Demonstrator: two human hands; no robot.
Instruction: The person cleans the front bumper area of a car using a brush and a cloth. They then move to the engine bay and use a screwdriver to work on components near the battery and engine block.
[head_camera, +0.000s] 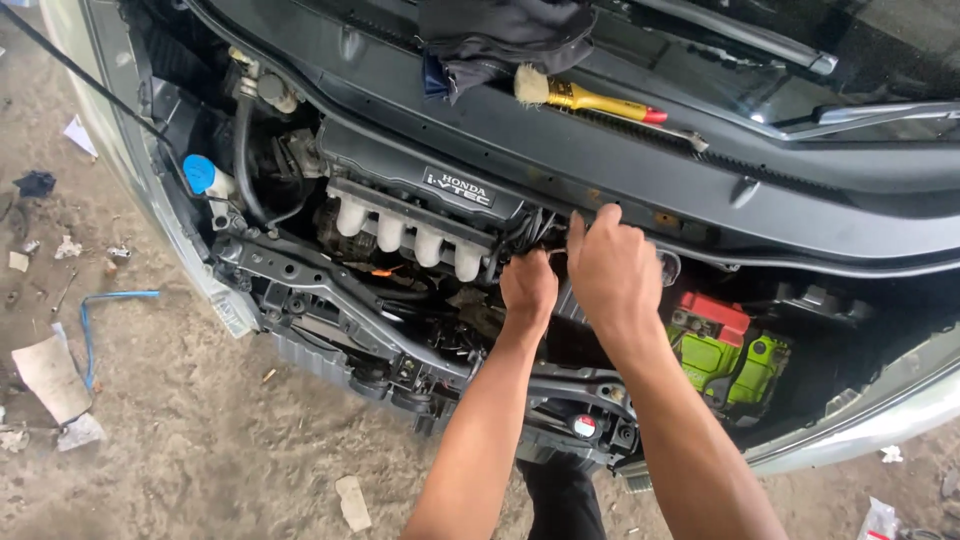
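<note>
I look down into a car's open engine bay. My left hand (528, 285) is curled into a fist, knuckles up, just right of the pale intake manifold (405, 232) with its several runners; what it grips is hidden. My right hand (612, 270) sits beside it, thumb and fingers closed on a bundle of black hoses and wires (535, 228) under the cowl panel (640, 170). A thin metal piece (556, 251) shows between the two hands. Both forearms reach in over the front crossmember (330, 272).
A green battery with a red top (722, 345) sits right of my hands. A yellow-handled brush (585, 98) and a dark cloth (500, 35) lie on the cowl. A blue reservoir cap (200, 172) is at the left. Paper scraps and a blue strap (100, 300) litter the dirt ground.
</note>
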